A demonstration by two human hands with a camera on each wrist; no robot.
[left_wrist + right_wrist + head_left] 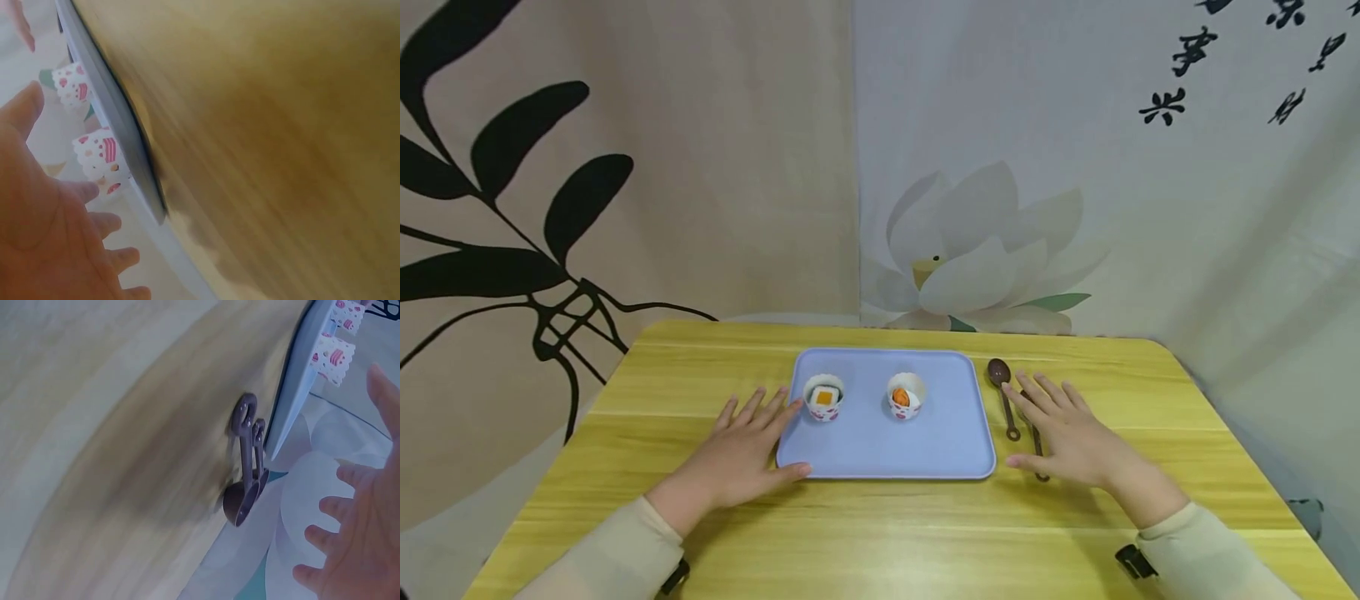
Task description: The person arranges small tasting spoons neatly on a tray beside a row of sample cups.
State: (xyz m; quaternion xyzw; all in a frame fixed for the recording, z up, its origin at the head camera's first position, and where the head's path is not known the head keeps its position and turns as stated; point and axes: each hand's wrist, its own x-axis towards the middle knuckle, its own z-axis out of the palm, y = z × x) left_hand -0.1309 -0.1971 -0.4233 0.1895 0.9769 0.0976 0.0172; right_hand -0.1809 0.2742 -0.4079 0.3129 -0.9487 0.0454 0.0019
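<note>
While both hands are spread wide and holding nothing, a pale blue rectangular tray with rounded corners [865,450] sits between them on a yellow wood-grain table [895,542]. Left hand [737,462] is at the tray's left edge, thumb stuck out over the near left corner and fingertips pointing at the left cup. Can't really tell if it's touching the tray.

That cup is a small white paper one with pink prints and a scalloped rim [824,413], and it's got a white square piece with a yellow-orange centre [825,397] in it. Further right, a bit past the tray's middle, stands a matching white paper cup with pink prints [907,412], holding an orange piece [901,397] plus something white I can't make out.

Right of the tray, two spoons lie on the table: a dark brown one with a ring-ended handle [1007,408], and just right of it a second dark brown ring-handled spoon [246,457]. Right hand [1075,442] hovers above that second one, fingers and thumb splayed, and partly hides it in the head view. Both spoon bowls point to the far side.
</note>
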